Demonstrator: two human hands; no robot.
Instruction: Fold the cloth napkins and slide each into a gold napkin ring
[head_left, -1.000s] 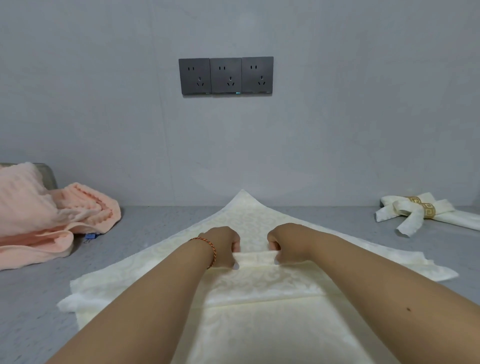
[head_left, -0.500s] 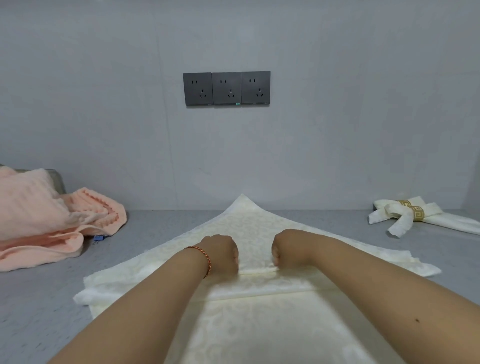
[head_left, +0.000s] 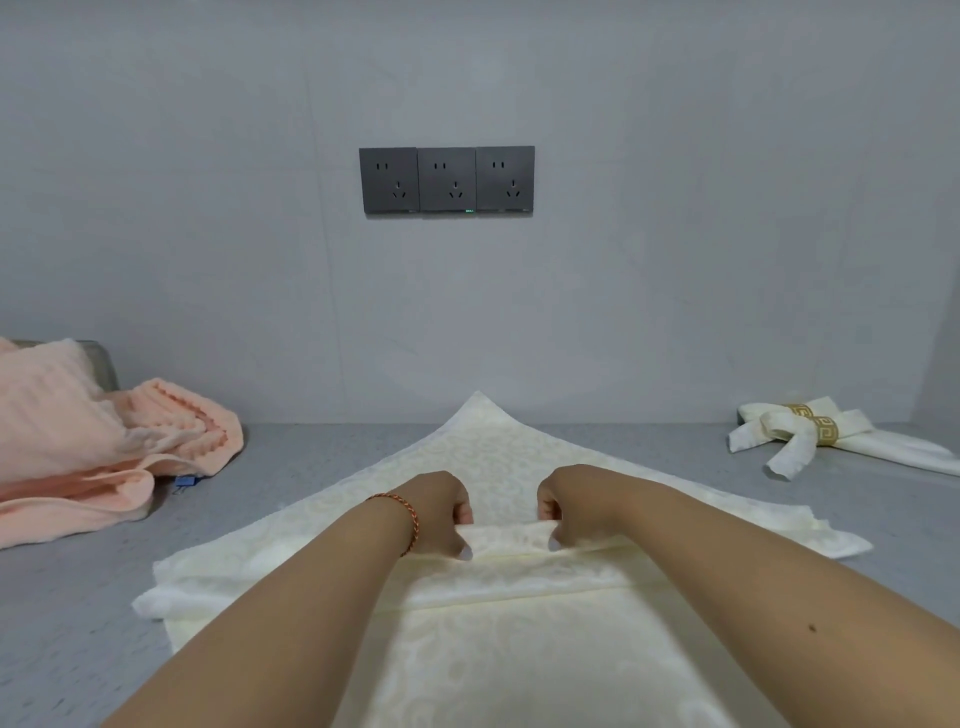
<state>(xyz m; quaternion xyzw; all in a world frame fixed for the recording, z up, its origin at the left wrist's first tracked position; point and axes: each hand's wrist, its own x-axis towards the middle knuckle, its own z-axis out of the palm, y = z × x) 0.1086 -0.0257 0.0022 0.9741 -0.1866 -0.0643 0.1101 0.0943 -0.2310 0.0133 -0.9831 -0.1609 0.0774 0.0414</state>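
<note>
A: Entry, near edge of the worktop first. What is recorded there?

B: The cream napkin is laid as a diamond, one corner towards the near edge and the opposite corner pointed at the back wall. Pleats are seen stacked across its middle, so an accordion fold is judged to be in progress from the near corner outward.

A: Hands?

B: The left hand is clenched on the raised fold of the napkin, with fingers and thumb pinched round it. A red cord bracelet is worn on that wrist. The right hand is pinched on the same fold, just beside the left. The fold is held at two points, presumably so that the pleat is kept straight and even across its width.

A: Beyond the hands?

B: The unpleated far half is left flat, its tip near the back edge. Several pleats are judged still to be made.

A: Side positions?

B: At the back-right corner a finished napkin is set, threaded through a gold napkin ring; it is kept well apart, probably so it is not disturbed. No spare ring is seen. At the left edge pink towels are heaped, with a blue clip just beside them. Three wall sockets are noted on the wall.
</note>
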